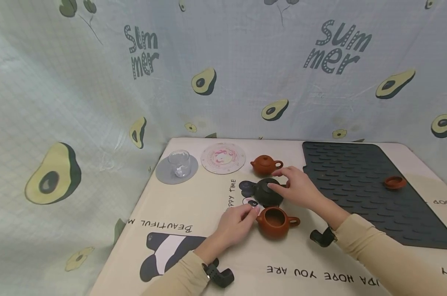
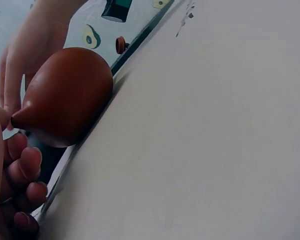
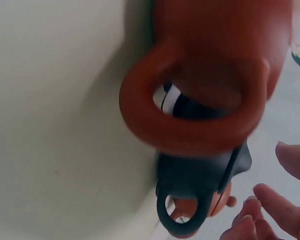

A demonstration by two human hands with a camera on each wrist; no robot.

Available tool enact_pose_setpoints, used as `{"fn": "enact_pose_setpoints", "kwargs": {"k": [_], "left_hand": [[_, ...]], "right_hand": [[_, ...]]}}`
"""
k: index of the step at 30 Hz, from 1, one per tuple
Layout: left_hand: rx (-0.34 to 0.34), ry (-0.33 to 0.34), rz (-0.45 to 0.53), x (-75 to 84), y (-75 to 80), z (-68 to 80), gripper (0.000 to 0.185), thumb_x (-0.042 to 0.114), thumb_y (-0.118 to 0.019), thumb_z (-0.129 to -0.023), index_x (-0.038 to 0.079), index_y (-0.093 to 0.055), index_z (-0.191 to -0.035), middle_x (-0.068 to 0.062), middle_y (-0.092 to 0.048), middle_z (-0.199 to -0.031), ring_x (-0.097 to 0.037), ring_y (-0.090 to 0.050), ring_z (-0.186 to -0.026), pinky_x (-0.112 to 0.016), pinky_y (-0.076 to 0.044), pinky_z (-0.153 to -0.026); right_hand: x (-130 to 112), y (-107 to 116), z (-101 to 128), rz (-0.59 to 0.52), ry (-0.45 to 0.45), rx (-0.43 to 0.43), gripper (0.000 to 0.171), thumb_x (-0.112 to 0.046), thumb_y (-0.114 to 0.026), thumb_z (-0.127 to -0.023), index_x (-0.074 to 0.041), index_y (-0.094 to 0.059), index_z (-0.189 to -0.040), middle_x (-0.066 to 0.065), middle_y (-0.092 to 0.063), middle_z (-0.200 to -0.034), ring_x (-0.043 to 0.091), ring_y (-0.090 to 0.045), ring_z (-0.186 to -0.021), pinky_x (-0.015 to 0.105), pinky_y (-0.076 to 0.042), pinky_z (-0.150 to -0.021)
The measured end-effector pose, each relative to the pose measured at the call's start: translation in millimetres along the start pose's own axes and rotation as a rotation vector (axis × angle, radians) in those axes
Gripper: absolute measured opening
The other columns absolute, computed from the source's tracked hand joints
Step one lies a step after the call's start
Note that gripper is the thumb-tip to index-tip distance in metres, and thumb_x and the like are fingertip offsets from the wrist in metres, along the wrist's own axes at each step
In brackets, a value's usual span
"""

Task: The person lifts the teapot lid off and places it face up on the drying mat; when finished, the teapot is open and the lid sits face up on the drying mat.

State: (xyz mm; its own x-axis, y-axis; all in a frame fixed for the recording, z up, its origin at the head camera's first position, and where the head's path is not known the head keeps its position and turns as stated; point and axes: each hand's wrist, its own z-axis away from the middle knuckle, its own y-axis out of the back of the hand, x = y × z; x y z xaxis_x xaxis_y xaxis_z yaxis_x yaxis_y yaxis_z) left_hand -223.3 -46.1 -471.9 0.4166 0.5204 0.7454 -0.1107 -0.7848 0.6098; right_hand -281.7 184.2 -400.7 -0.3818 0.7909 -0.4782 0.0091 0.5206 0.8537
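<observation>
On the table (image 1: 201, 197), apparently pinched by its spout (image 1: 259, 218) the already unlidded red teapot (image 1: 273, 231) with left hand (image 1: 235, 226), holding right hand (image 1: 298, 188) spread at still-lidded black teapot (image 1: 266, 196).

"SUMMER" (image 1: 336, 47) 2x on curtain (image 1: 238, 53), "BEAUTIFUL" (image 1: 166, 227), "TIME" (image 1: 232, 186), "HOPE YOU ARE" (image 1: 302, 272) on tbl (image 1: 201, 201)

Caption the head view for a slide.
Left hand at the spout of a lidless red-brown teapot, right hand above a black teapot, lidded red-brown teapot behind.
</observation>
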Motion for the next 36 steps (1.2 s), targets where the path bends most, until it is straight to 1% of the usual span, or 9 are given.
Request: {"fn": "enact_pose_setpoints", "kwargs": {"k": [2,5,8,10,18,23,26,30,36], "left_hand": [[0.028,0.002,-0.004,-1.2,-0.3,-2.3,0.037,0.044,-0.048,-0.107,0.025,-0.062,-0.079,0.012,-0.05,-0.066,-0.008,-0.05,-0.066,-0.025,-0.036,-0.06],[0.059,0.0,-0.004,-2.9,-1.0,-5.7,0.038,0.045,-0.05,-0.107,0.024,-0.062,-0.078,0.011,-0.049,-0.065,-0.008,-0.05,-0.066,-0.026,-0.035,-0.059],[0.086,0.006,-0.014,-5.6,-2.3,-9.6,0.037,0.045,-0.05,-0.106,0.024,-0.063,-0.079,0.011,-0.049,-0.064,-0.008,-0.049,-0.064,-0.026,-0.035,-0.059],[0.113,0.018,-0.03,-8.0,-3.4,-12.8,0.038,0.046,-0.05,-0.106,0.024,-0.063,-0.079,0.011,-0.049,-0.064,-0.008,-0.049,-0.064,-0.027,-0.035,-0.059],[0.203,0.05,-0.085,-17.8,-8.1,-30.7,0.036,0.043,-0.05,-0.107,0.022,-0.062,-0.081,0.009,-0.049,-0.065,-0.012,-0.048,-0.066,-0.029,-0.036,-0.061],[0.256,0.12,-0.16,-20.3,-12.2,-44.8,0.032,0.042,-0.05,-0.106,0.02,-0.061,-0.086,0.007,-0.05,-0.068,-0.015,-0.05,-0.067,-0.031,-0.037,-0.061],[0.256,0.152,-0.221,-20.9,-14.2,-53.4,0.034,0.046,-0.047,-0.107,0.021,-0.06,-0.087,0.006,-0.051,-0.068,-0.016,-0.053,-0.068,-0.032,-0.038,-0.061],[0.237,0.155,-0.284,-20.8,-15.3,-61.4,0.038,0.05,-0.042,-0.107,0.023,-0.059,-0.086,0.007,-0.053,-0.068,-0.017,-0.055,-0.069,-0.033,-0.04,-0.061],[0.208,0.12,-0.288,-19.2,-13.0,-63.4,0.038,0.049,-0.042,-0.108,0.023,-0.059,-0.084,0.007,-0.054,-0.069,-0.017,-0.056,-0.07,-0.034,-0.041,-0.062]], "right_hand": [[-0.7,-3.1,-1.0,0.013,0.015,-0.013,0.046,-0.034,-0.075,-0.094,-0.003,-0.067,-0.127,0.02,-0.062,-0.126,0.024,-0.06,-0.085,0.039,-0.053,-0.072],[-1.2,-6.7,-1.6,0.035,0.026,-0.021,0.047,-0.036,-0.074,-0.095,-0.002,-0.067,-0.126,0.021,-0.062,-0.125,0.032,-0.064,-0.096,0.047,-0.055,-0.081],[-0.8,-9.6,-1.5,0.061,0.021,-0.018,0.046,-0.037,-0.074,-0.095,-0.002,-0.068,-0.125,0.021,-0.063,-0.124,0.038,-0.062,-0.109,0.053,-0.053,-0.088],[-0.3,-11.1,-1.3,0.072,0.015,-0.017,0.045,-0.037,-0.073,-0.095,-0.003,-0.069,-0.124,0.021,-0.063,-0.124,0.039,-0.061,-0.112,0.055,-0.051,-0.091],[2.4,-17.8,0.8,0.081,-0.012,-0.03,0.044,-0.036,-0.075,-0.094,-0.003,-0.07,-0.122,0.019,-0.063,-0.121,0.038,-0.061,-0.11,0.054,-0.051,-0.092],[4.6,-19.4,1.1,0.07,-0.01,-0.026,0.042,-0.034,-0.074,-0.095,-0.003,-0.069,-0.122,0.016,-0.065,-0.121,0.036,-0.061,-0.114,0.053,-0.049,-0.095],[4.7,-18.9,0.3,0.057,-0.016,-0.023,0.039,-0.033,-0.073,-0.095,-0.004,-0.069,-0.121,0.015,-0.066,-0.12,0.036,-0.061,-0.115,0.053,-0.049,-0.095],[4.5,-18.4,-2.0,0.035,-0.032,-0.013,0.033,-0.032,-0.073,-0.096,-0.007,-0.07,-0.116,0.013,-0.067,-0.117,0.036,-0.061,-0.114,0.053,-0.05,-0.093],[5.6,-18.3,-5.3,0.005,-0.034,0.013,0.025,-0.03,-0.074,-0.095,-0.01,-0.073,-0.11,0.009,-0.07,-0.112,0.033,-0.063,-0.11,0.05,-0.051,-0.09]]}}
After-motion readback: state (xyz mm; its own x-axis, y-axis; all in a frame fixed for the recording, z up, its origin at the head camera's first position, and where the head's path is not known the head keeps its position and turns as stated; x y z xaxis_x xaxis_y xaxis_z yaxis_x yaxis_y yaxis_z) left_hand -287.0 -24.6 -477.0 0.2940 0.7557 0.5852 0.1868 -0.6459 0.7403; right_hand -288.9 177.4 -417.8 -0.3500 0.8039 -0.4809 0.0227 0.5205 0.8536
